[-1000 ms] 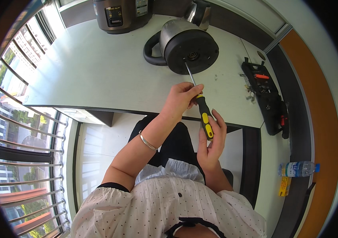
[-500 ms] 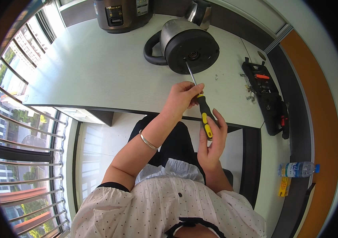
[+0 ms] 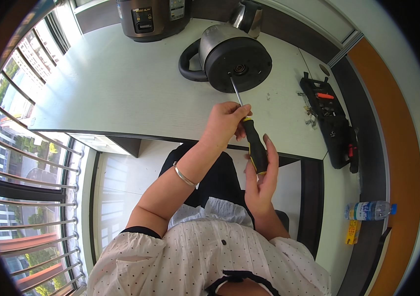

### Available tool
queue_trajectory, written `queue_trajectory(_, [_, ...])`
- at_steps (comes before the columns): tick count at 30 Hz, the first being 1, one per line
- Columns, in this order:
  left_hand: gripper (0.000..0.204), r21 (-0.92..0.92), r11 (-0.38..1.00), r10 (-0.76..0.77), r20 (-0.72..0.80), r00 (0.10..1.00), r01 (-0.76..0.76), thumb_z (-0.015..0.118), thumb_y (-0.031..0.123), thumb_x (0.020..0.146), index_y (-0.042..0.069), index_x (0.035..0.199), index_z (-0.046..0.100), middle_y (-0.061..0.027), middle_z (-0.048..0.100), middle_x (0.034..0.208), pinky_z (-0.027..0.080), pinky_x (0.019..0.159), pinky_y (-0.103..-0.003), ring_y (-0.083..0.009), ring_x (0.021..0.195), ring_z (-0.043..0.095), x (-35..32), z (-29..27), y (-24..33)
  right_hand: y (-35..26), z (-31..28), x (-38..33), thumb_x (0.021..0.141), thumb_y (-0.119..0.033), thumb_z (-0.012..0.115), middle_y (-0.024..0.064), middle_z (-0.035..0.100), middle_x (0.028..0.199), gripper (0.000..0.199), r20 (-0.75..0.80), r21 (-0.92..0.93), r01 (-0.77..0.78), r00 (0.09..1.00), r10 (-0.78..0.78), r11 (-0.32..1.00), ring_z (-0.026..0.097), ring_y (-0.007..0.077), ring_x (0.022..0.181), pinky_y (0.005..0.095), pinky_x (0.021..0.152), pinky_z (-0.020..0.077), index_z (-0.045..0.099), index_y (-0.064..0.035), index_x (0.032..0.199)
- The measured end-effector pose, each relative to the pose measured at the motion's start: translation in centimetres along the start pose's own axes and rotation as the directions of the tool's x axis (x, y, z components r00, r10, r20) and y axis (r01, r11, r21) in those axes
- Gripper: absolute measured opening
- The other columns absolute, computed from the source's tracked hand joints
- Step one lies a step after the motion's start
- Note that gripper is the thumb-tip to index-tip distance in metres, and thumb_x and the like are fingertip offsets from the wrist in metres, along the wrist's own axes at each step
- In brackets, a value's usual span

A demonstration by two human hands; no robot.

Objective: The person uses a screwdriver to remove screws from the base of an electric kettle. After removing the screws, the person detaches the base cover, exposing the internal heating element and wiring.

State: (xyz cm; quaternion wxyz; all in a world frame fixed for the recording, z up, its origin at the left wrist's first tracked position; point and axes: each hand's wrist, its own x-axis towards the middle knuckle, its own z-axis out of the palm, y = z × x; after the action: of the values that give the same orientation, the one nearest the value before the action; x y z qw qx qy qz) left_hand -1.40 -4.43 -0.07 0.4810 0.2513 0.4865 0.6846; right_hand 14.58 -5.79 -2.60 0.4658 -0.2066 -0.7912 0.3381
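An electric kettle [image 3: 215, 44] lies on its side on the table, its round black base [image 3: 249, 81] facing me and its black handle at the left. The tip of a black-and-yellow screwdriver [image 3: 255, 143] meets the base at a small dark spot left of the central connector ring. My left hand [image 3: 226, 122] is closed, pinching the screwdriver where the metal shaft joins the handle. Around the handle's rear end, my right hand [image 3: 262, 185] has its thumb on one side and fingers on the other.
Right of the kettle lies an open black tool case [image 3: 331, 118] with an orange-handled tool, small metal bits beside it. A brown cooker [image 3: 153, 22] and a second metal kettle [image 3: 246, 18] stand at the back. A water bottle [image 3: 370, 211] and yellow box [image 3: 352, 232] lie far right.
The screwdriver handle has rotated: its yellow patches have turned away and mostly black shows. My right fingers have shifted slightly around it. The kettle and my left hand stay nearly the same.
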Motion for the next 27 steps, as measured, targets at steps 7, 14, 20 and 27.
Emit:
queue_trajectory(7, [0.028, -0.096, 0.995, -0.004, 0.043, 0.999, 0.008, 0.058, 0.025, 0.089, -0.003, 0.085, 0.056, -0.0066, 0.056, 0.061, 0.036, 0.037, -0.023, -0.0113, 0.042, 0.049, 0.0, 0.0, 0.0, -0.4, -0.2, 0.1, 0.089, 0.001, 0.046, 0.0178, 0.042, 0.134, 0.045, -0.01, 0.095, -0.062, 0.998, 0.063, 0.994, 0.053, 0.0209, 0.104, 0.0278, 0.084, 0.046, 0.036, 0.0029, 0.132])
queue_trajectory(14, [0.028, -0.08, 0.997, -0.007, -0.004, 1.0, 0.007, 0.061, 0.025, 0.087, -0.002, 0.085, 0.056, -0.0066, 0.057, 0.061, 0.04, 0.039, -0.024, -0.013, 0.043, 0.052, 0.2, -0.5, 0.2, -1.1, -0.2, 1.1, 0.08, 0.001, 0.055, 0.021, 0.048, 0.128, 0.044, 0.086, -0.38, 0.244, 0.97, -0.229, 0.892, 0.055, 0.0328, 0.098, 0.035, 0.085, 0.0436, 0.048, 0.0023, 0.123])
queue_trajectory(20, [0.026, -0.118, 0.992, 0.036, 0.009, 0.999, -0.034, 0.061, 0.021, 0.086, -0.004, 0.083, 0.057, -0.0076, 0.055, 0.061, 0.043, 0.038, -0.025, -0.014, 0.044, 0.054, 0.4, -0.7, -0.1, -1.2, -0.1, 0.9, 0.081, -0.001, 0.056, 0.022, 0.042, 0.132, 0.047, 0.071, -0.327, 0.17, 0.985, -0.156, 0.93, 0.051, 0.0328, 0.104, 0.0354, 0.088, 0.0417, 0.044, 0.0017, 0.126])
queue_trajectory(27, [0.025, -0.102, 0.994, 0.045, 0.015, 0.999, -0.043, 0.059, 0.02, 0.087, -0.004, 0.084, 0.056, -0.0079, 0.056, 0.061, 0.044, 0.039, -0.025, -0.0143, 0.045, 0.055, 0.3, -0.5, -0.2, -0.4, 0.3, -0.1, 0.086, 0.001, 0.053, 0.0167, 0.037, 0.137, 0.05, -0.041, 0.135, -0.069, 0.996, 0.075, 0.988, 0.041, 0.0213, 0.122, 0.0323, 0.101, 0.0325, 0.035, 0.0036, 0.132])
